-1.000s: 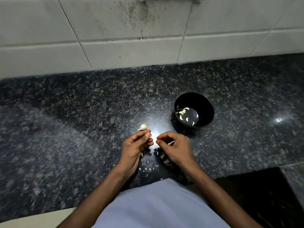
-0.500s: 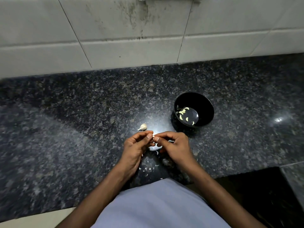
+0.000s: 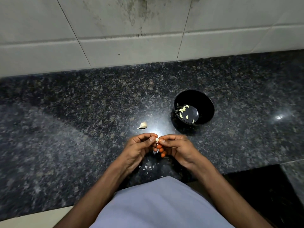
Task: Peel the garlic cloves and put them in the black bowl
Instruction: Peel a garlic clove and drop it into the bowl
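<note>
A small pale garlic clove [image 3: 157, 139] sits pinched between the fingertips of my left hand [image 3: 139, 148] and my right hand [image 3: 176, 148], which meet just above the counter. Most of the clove is hidden by the fingers. The black bowl [image 3: 205, 102] stands up and to the right of my hands, with several peeled cloves [image 3: 184, 111] lying in its bottom. An unpeeled garlic piece [image 3: 142, 125] with a pointed tail lies on the counter, left of the bowl and just beyond my left hand.
Bits of white garlic skin [image 3: 148, 167] lie scattered on the dark speckled granite counter [image 3: 82, 120] under my wrists. A tiled wall [image 3: 131, 38] rises behind the counter. A dark opening [image 3: 263, 186] lies at the lower right.
My hands were apart a second ago; they have come together, and both now pinch the clove between their fingertips. The bowl and the loose garlic piece have not moved.
</note>
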